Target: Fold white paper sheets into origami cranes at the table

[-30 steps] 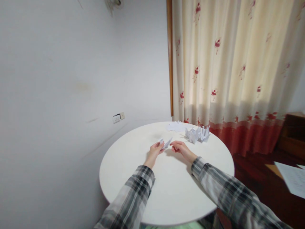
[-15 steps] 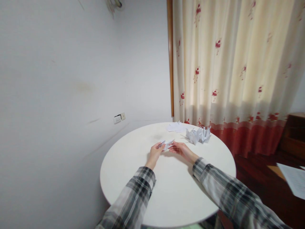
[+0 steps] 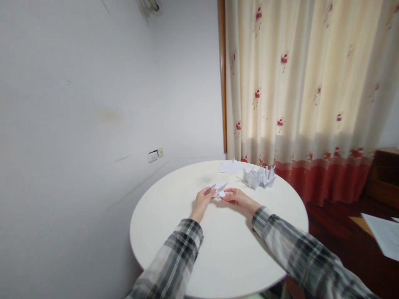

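Note:
A small white folded paper figure (image 3: 219,189) is held just above the round white table (image 3: 218,249), between both hands. My left hand (image 3: 203,199) pinches its left side with fingers closed. From the right, my right hand (image 3: 236,197) grips its other end, fingers curled. Both arms wear plaid sleeves and reach out across the table.
A cluster of finished white folded paper figures (image 3: 259,176) lies at the table's far right, and flat white paper sheets (image 3: 230,166) lie behind it. A flowered curtain (image 3: 305,95) hangs beyond. A dark wooden surface with a paper sheet (image 3: 383,236) stands at the right.
My right hand has moved left and closed on the paper figure, which my left hand alone held a second ago. The figure now sits lower and flatter.

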Motion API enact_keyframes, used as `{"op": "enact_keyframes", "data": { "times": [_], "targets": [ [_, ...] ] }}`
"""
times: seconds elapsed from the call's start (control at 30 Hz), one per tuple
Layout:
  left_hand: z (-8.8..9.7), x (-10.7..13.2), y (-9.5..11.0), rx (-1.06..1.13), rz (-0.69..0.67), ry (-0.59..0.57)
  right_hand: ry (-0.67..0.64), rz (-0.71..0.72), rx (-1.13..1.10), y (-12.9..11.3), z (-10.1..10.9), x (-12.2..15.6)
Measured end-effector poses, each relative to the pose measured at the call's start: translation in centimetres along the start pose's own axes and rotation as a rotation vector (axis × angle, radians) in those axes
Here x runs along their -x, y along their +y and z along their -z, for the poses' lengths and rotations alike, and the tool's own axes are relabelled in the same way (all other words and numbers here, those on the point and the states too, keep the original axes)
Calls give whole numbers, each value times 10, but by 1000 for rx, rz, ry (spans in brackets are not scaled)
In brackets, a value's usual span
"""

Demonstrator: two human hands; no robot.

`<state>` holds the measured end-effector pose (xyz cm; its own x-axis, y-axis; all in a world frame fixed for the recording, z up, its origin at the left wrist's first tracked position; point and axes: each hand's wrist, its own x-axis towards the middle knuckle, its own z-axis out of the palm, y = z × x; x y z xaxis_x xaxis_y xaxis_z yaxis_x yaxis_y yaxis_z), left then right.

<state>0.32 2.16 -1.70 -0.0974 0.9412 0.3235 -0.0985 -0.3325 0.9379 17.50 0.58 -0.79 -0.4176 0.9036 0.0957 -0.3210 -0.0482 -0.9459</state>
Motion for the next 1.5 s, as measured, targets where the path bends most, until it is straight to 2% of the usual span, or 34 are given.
{"op": "enact_keyframes", "data": {
  "times": [0.17, 0.43, 0.6, 0.73, 0.87, 1.03, 1.27, 1.5],
  "targets": [
    [-1, 4, 2, -12, 7, -20, -150, -216, -11, -3, 2, 4],
    [-1, 2, 2, 9, 8, -18, -212, -264, -138, -2, 5, 4],
    [-4, 4, 4, 46, 26, -31, -285, -224, -153, 1, 6, 4],
    [-7, 9, 11, 108, 51, -55, -289, -194, -119, 0, 5, 5],
    [-9, 15, 18, 123, 107, -106, -224, -92, -7, -2, 0, 6],
    [-7, 18, 21, 140, 192, -174, -64, 66, 197, -4, -3, 4],
    [-8, 16, 19, 214, 248, -213, 15, 290, 398, -4, -3, 1],
    [-11, 14, 18, 250, 304, -201, 8, 318, 475, -8, -2, 0]
  ]
}}
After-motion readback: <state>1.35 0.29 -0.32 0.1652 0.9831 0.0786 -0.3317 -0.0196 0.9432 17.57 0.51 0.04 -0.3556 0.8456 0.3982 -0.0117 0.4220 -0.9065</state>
